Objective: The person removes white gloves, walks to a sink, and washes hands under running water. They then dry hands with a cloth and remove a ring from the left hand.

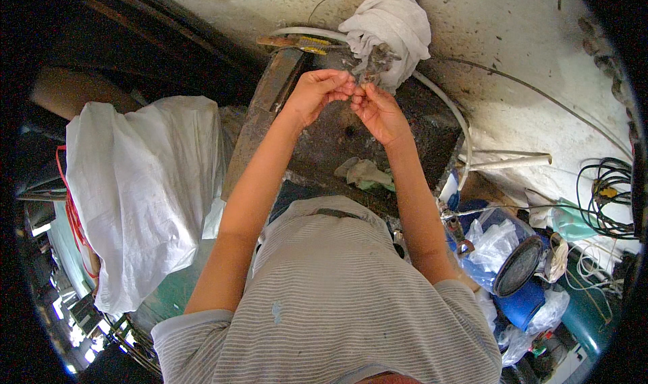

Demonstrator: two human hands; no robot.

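Both arms stretch forward over a dark, grimy bench (317,151). My left hand (317,95) is closed in a pinch, thumb against the fingers. Close beside it, fingertips almost meeting, my right hand (382,112) pinches too. Whatever is between the fingers is too small to make out. Just beyond the fingertips sits a dark, greasy metal piece (380,58), partly hidden by the hands. A white cloth bundle (398,26) wraps round behind it. To the left of the bundle lies a brush with a wooden handle and yellow part (312,44).
Crumpled rag scraps (368,174) lie on the bench near my body. A pale hose (462,124) curves round its right side. A large white sheet (138,188) drapes over something at left. Blue containers (520,303), plastic bags and coiled black cable (604,198) crowd the right.
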